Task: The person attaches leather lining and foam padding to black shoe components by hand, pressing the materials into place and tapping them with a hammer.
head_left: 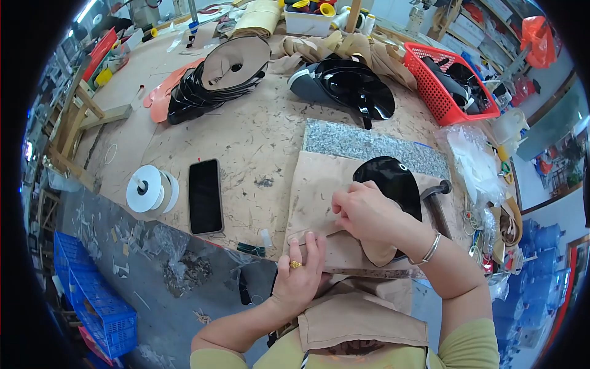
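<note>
My right hand (pixel 367 211) is curled closed over a glossy black shoe-upper piece (pixel 388 178) with a small ring-shaped mark near its top edge. What its fingers pinch, if anything, is hidden. Beneath the wrist shows a tan part (pixel 378 251) at the piece's lower end. My left hand (pixel 301 270), wearing a gold ring, rests at the front edge of the tan work sheet (pixel 316 187), fingers stretched out over it. A thin dark line runs across the sheet between the hands; I cannot tell whether it is thread or an edge.
A hammer (pixel 436 206) lies right of the black piece, beside a grey speckled slab (pixel 375 146). Left are a phone (pixel 205 197) and a white tape spool (pixel 146 189). Behind stand stacked black pieces (pixel 215 86), more black pieces (pixel 344 86) and a red basket (pixel 430 83).
</note>
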Motion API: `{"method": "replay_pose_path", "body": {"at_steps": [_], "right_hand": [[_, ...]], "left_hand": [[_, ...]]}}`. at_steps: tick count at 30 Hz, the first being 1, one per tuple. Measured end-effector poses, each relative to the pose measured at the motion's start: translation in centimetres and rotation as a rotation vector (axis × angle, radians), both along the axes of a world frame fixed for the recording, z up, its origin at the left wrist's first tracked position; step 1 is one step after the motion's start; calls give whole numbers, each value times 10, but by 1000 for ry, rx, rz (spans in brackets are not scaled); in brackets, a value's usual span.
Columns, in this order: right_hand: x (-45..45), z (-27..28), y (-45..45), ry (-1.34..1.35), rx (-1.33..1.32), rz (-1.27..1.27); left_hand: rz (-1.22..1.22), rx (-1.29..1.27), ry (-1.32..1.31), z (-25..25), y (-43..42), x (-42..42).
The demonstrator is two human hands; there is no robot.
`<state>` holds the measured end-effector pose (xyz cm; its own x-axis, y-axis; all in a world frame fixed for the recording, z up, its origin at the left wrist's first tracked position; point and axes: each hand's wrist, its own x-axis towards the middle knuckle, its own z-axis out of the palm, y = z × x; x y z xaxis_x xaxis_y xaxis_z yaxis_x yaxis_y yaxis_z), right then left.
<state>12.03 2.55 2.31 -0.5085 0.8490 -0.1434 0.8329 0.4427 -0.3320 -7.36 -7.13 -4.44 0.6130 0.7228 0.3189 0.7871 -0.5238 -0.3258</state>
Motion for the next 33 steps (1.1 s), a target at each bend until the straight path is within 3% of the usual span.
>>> {"method": "replay_pose_path", "body": {"at_steps": [6,11,13,14,15,16,18,19,21,22,23,25,26,29,32,33], "right_hand": [[-8,0,-1,-83,15,16],[-1,18,-13,-54,114,-22],[34,36,-19,562,361,-88],[52,44,-34,668,261,-489],[79,41,-43,469,252,-663],[77,31,-50,474,261,-662],[69,5,-64,356,297,-426],[64,2,-66,360,306,-441],[51,-4,-68,683,16,-490],[46,-24,-59,1413,-550,-845],[44,-36,-57,1432,-546,-852],[37,-48,-55,268,262,-458],[38,-48,-54,279,267,-480],[47,-31,-48,678,-144,-713],[55,-22,-38,547,-338,-675],[55,-24,-37,573,-249,-594]], "left_hand": [[36,-67,108,4,6,8],[-45,-245,28,19,17,19],[-111,-270,-46,18,21,18],[-140,-285,-107,10,21,16],[-170,-296,-166,6,22,15],[-172,-287,-164,5,22,15],[-212,-263,-303,4,24,18],[-228,-260,-295,6,25,20],[-205,-245,-232,9,24,24],[-216,-248,-219,9,24,25],[-215,-263,-248,10,25,26],[-232,-275,-260,7,27,26],[-237,-294,-293,1,26,26],[-230,-351,-339,3,24,28],[-222,-380,-269,8,25,32],[-215,-347,-293,4,24,33]]}}
